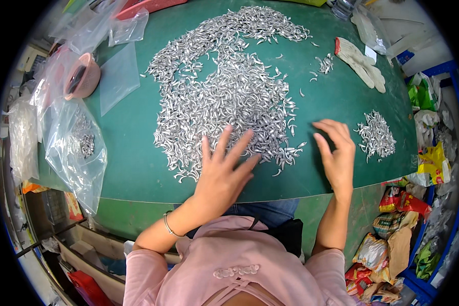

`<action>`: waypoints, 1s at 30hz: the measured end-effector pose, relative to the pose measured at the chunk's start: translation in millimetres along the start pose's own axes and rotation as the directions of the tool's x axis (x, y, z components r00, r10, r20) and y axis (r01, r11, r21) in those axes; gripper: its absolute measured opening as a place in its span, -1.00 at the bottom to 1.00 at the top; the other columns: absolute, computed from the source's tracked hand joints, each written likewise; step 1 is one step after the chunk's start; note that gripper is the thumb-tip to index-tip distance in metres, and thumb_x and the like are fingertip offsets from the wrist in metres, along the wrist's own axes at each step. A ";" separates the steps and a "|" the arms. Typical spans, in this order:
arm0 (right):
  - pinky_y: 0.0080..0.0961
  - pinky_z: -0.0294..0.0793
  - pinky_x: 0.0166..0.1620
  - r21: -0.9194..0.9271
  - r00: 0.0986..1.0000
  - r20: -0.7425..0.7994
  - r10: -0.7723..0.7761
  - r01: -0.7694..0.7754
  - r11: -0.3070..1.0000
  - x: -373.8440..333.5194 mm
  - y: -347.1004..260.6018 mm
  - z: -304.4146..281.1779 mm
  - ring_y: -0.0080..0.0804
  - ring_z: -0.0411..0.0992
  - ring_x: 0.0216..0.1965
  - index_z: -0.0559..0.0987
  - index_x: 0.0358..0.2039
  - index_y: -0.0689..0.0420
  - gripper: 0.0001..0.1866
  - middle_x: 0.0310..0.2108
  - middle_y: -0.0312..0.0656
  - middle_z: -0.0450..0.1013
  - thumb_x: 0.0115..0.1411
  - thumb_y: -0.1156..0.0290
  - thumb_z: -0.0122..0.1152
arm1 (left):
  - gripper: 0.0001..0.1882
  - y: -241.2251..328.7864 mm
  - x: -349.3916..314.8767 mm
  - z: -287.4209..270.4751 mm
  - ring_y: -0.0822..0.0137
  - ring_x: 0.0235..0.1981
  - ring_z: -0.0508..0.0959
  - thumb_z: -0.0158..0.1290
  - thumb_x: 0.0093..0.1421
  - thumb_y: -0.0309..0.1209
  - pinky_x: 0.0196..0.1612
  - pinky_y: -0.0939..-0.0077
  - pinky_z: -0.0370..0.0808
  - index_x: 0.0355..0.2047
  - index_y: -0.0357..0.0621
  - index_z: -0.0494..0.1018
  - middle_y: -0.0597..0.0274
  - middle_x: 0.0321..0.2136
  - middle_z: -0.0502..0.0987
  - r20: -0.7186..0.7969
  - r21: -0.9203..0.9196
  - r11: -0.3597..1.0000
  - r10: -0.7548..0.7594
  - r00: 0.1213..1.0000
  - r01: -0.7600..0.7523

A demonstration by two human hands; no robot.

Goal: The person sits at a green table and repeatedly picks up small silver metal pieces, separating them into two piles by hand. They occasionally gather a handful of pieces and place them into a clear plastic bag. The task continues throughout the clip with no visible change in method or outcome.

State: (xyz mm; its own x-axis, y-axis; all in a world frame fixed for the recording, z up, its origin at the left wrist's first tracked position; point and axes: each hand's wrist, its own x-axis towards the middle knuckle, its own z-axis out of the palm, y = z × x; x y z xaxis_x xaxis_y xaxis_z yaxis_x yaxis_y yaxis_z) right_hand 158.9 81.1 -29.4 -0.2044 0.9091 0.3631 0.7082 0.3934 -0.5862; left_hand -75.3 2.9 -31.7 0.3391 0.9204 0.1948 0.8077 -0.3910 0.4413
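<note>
Silver metal pieces (224,86) mostly unsorted; small pile (376,135) done; I see left hand (223,171) spread flat, right hand (336,153) loosely open, empty.

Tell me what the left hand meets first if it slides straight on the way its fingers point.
The left hand lies flat with fingers spread, pointing up and away over the table. Its fingertips already reach the near edge of the big pile of small silver metal pieces, so it would push straight into that pile.

**Even light, strong fisheye bend**

Bright, diffuse light covers the green surface (132,163); shadows are faint. The metal pieces (229,86) glint, and plastic bags (76,148) at left show pale glare. Fingers of the left hand (222,171) blur slightly. Edges curve; corners go black.
</note>
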 end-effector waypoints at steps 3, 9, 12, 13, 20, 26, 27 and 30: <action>-0.39 0.30 -0.18 -0.001 0.997 0.054 -0.063 0.063 0.998 12.9 -6.2 15.1 -0.20 0.33 -0.29 0.54 -0.37 0.21 -0.83 -0.35 -0.14 0.41 -0.05 0.60 0.16 | -0.58 -4.2 -3.5 5.8 -0.04 0.23 -0.01 0.13 -0.07 -0.47 0.05 -0.42 -0.09 -0.13 0.05 0.43 0.18 0.19 0.09 0.080 0.075 0.996 0.045 0.996 -0.051; -0.42 0.24 -0.23 -0.141 0.977 0.152 -0.150 0.172 0.975 27.2 -0.5 32.1 -0.27 0.28 -0.31 0.55 -0.43 0.15 -0.87 -0.41 -0.24 0.35 -0.06 0.58 0.16 | -0.59 -20.2 -6.4 4.8 -0.06 0.20 0.04 0.10 -0.07 -0.52 0.03 -0.45 -0.10 -0.15 0.06 0.45 0.19 0.17 0.11 0.067 0.219 0.975 -0.048 0.997 0.033; -0.42 0.25 -0.26 -0.169 0.983 0.131 -0.129 0.150 0.974 25.8 -0.4 28.3 -0.29 0.30 -0.35 0.54 -0.42 0.16 -0.86 -0.44 -0.23 0.37 -0.06 0.59 0.15 | -0.61 -19.5 -7.9 4.3 -0.07 0.21 0.04 0.09 -0.06 -0.54 0.04 -0.43 -0.10 -0.15 0.03 0.45 0.14 0.17 0.10 0.025 0.139 0.988 -0.075 0.997 0.070; -0.45 0.27 -0.28 -0.128 0.989 0.096 -0.114 0.126 0.984 23.3 3.1 26.3 -0.34 0.32 -0.39 0.53 -0.41 0.18 -0.86 -0.45 -0.23 0.40 -0.05 0.60 0.14 | -0.61 -18.2 -8.1 2.8 -0.07 0.21 0.03 0.09 -0.05 -0.54 0.05 -0.41 -0.10 -0.15 0.02 0.45 0.12 0.17 0.09 0.020 0.127 0.989 -0.080 0.997 0.077; -0.73 0.34 -0.39 0.677 0.841 0.487 0.238 -0.535 0.506 -3.4 -42.8 13.1 -0.65 0.40 -0.46 0.49 -0.35 0.30 -0.91 -0.46 -0.21 0.49 0.10 0.61 0.09 | -0.56 1.9 -4.6 -5.7 0.17 -0.25 0.42 0.13 -0.10 -0.65 -0.04 0.32 0.34 -0.13 -0.22 0.41 0.11 -0.25 0.38 -0.239 -0.406 0.913 -0.143 0.960 0.035; -0.69 0.38 -0.38 0.711 0.716 0.687 0.128 -0.698 0.090 -22.1 -51.0 19.7 -0.55 0.43 -0.47 0.49 -0.32 0.30 -0.88 -0.47 -0.13 0.50 0.11 0.57 0.10 | -0.68 16.6 6.2 7.5 0.36 -0.34 0.47 0.07 -0.01 -0.67 -0.25 0.54 0.44 -0.19 -0.27 0.44 0.15 -0.35 0.45 -0.095 -0.900 0.434 -0.287 0.953 0.041; -0.69 0.38 -0.38 0.714 0.715 0.688 0.125 -0.697 0.065 -24.4 -50.4 20.4 -0.54 0.43 -0.47 0.49 -0.31 0.31 -0.88 -0.47 -0.13 0.50 0.11 0.57 0.10 | -0.72 16.7 5.8 8.7 0.37 -0.33 0.48 0.06 0.00 -0.67 -0.24 0.55 0.44 -0.21 -0.29 0.45 0.15 -0.35 0.46 -0.079 -0.927 0.374 -0.288 0.954 0.036; -0.70 0.38 -0.38 0.723 0.718 0.686 0.117 -0.691 0.008 -30.0 -48.6 22.2 -0.53 0.44 -0.46 0.48 -0.30 0.31 -0.87 -0.46 -0.13 0.50 0.11 0.58 0.09 | -0.79 18.6 5.0 3.9 0.34 -0.26 0.49 0.02 0.02 -0.73 -0.15 0.51 0.47 -0.27 -0.41 0.45 0.06 -0.29 0.44 -0.003 -0.954 0.287 -0.298 0.955 0.086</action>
State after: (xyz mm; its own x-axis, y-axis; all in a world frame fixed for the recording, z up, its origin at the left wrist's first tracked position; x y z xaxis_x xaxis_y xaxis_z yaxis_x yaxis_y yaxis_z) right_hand 115.6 37.7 -27.9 -0.5275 0.7932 -0.3043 -0.3418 -0.5260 -0.7788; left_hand -56.7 0.3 -26.0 0.0816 0.9950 0.0575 -0.1990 -0.0403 0.9792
